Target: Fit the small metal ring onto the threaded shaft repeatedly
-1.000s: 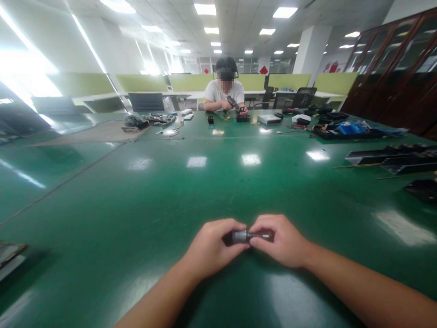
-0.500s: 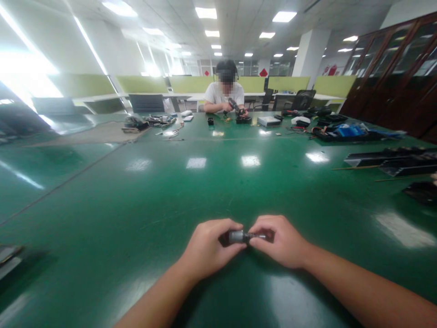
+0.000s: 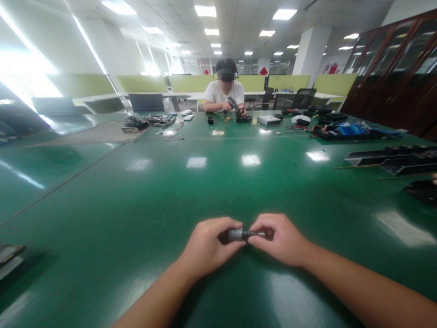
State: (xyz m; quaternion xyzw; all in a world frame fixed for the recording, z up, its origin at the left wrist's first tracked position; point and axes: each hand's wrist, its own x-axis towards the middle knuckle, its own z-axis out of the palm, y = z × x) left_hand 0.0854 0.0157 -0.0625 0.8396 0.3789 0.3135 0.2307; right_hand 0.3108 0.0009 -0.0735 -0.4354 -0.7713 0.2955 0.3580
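Note:
Low in the middle of the head view, a small grey cylinder with a dark neck and a thin metal shaft (image 3: 235, 234) lies level between my hands, just above or on the green table. My left hand (image 3: 207, 246) curls round its thick grey end, thumb and fingers closed on it. On the other side, my right hand (image 3: 285, 241) pinches around the dark neck and thin shaft, whose tip points right. Both sets of fingertips nearly meet. Its exact kind I cannot make out, and my fingers hide part of each end.
Across the green table (image 3: 191, 191) a person (image 3: 223, 93) in a white shirt holds a dark tool. Electronic parts (image 3: 160, 120), a white box (image 3: 269, 120) and a blue bundle (image 3: 350, 129) lie along the far side. Dark metal rails (image 3: 372, 157) lie at right.
My right hand has shifted very slightly up and left along the cylinder's shaft. My left hand keeps its hold almost unmoved.

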